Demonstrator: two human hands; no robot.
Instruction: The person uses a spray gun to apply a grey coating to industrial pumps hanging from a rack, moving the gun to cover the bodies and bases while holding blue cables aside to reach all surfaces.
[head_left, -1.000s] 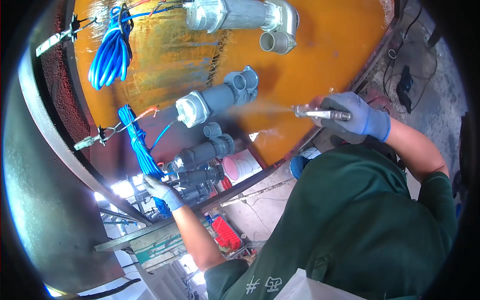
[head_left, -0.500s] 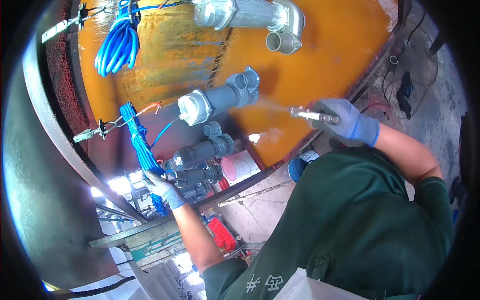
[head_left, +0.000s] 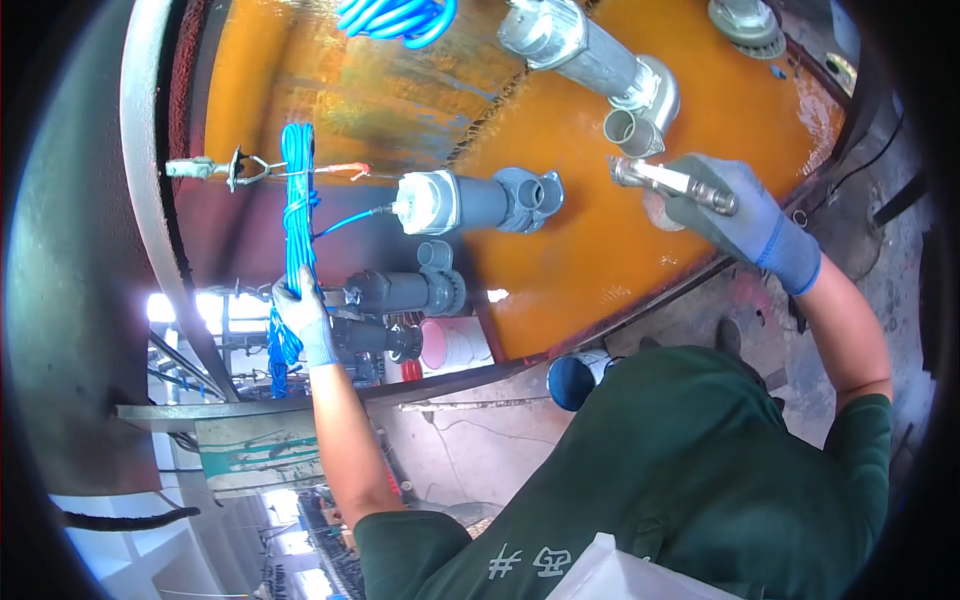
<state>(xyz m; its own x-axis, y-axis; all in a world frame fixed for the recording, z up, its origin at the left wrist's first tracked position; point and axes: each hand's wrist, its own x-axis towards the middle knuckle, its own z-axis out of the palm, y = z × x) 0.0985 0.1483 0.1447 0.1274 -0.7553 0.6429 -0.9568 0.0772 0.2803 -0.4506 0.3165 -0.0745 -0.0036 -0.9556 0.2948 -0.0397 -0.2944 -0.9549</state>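
Note:
A metal spray gun (head_left: 690,188) is gripped in my right hand (head_left: 745,215), which wears a grey-blue glove. Its nozzle points left, and no mist shows from it. To the left of the gun hangs a grey pump (head_left: 465,203), lying sideways with a white-wrapped end and a round outlet. From that end a blue cable leads to a tied blue cable bundle (head_left: 298,190) on a hook (head_left: 205,168). My gloved left hand (head_left: 303,318) is closed around the bundle's lower part; some fingers are hidden.
A silver pump (head_left: 590,60) hangs above, with another pump (head_left: 745,25) at the upper right. Dark grey pumps (head_left: 400,291) hang below. Behind them stands an orange-stained panel (head_left: 570,290). A pink bucket (head_left: 450,343) and a blue bucket (head_left: 575,382) are near its lower edge.
The spray mist has stopped. My right hand has moved right and up relative to the pump with the gun. The view has shifted, and the grey pump and bundle have turned.

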